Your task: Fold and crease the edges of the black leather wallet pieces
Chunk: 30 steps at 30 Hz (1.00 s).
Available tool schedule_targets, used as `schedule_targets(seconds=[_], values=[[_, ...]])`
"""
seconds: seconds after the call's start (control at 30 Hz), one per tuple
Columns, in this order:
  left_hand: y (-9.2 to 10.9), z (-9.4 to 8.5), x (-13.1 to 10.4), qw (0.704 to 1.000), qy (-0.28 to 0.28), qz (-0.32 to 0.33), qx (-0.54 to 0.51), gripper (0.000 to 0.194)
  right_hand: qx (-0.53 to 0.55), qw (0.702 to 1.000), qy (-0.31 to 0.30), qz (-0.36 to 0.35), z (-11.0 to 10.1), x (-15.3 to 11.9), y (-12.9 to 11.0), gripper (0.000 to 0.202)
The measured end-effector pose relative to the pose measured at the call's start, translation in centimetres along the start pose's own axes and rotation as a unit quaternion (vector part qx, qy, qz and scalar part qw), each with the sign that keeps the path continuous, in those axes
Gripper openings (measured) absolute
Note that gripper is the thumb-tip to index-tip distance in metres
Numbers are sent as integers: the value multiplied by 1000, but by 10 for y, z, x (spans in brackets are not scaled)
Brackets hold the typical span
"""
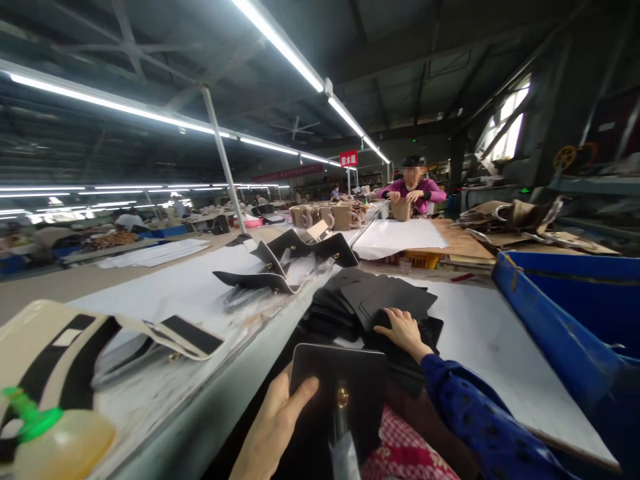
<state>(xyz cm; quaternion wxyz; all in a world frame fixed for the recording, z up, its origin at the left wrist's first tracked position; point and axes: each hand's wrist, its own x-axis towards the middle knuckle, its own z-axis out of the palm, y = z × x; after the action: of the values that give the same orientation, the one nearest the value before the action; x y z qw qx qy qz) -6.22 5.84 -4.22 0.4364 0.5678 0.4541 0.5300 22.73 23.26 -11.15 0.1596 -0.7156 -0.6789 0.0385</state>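
The left hand [280, 410] holds a black panel [320, 393] at its left edge; the thumb lies flat on the front face, and the fingers pass behind it out of sight, closed on the piece. The panel is raised near the wearer's lap, just beside the edge of the left surface [175, 270]. It bears a gold-coloured clasp [343, 398], with a clear wrapping [345, 453] below.

The right hand [405, 333] lies palm down over a pile of black pieces [385, 297], fingers slightly bent and partly spread; whether they grip a piece cannot be told. The pile is uneven, its pieces overlapping at differing angles.

On the left surface: black flaps with metal fittings [300, 253], a beige-and-black piece [40, 333] and a bottle with a green top [65, 440], nearest the wearer. To the right stands a blue bin [535, 327]. Further off, a co-worker in a purple top [435, 191] handles a tan piece [400, 211].
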Motion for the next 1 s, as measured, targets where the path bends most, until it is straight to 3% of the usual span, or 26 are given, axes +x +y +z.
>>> schedule_targets(seconds=[0.1, 0.37, 0.6, 0.77, 1.0], values=[[4, 5, -1, 992, -43, -75, -88, 36, -34, 998, -34, -41, 3, 12, 10, 51], [-22, 12, 5, 990, -21, -83, -110, 36, -94, 982, -89, -138, -11, 35, 33, 47], [-34, 24, 9, 995, 1, -65, -82, 38, -170, 978, -46, -114, 0, 35, 9, 37], [-40, 28, 10, 997, 20, -49, -51, 40, -204, 973, -15, -105, 7, 32, -2, 40], [-38, 30, 11, 999, 29, -37, -17, 35, -225, 970, 20, -92, 19, 26, -15, 30]])
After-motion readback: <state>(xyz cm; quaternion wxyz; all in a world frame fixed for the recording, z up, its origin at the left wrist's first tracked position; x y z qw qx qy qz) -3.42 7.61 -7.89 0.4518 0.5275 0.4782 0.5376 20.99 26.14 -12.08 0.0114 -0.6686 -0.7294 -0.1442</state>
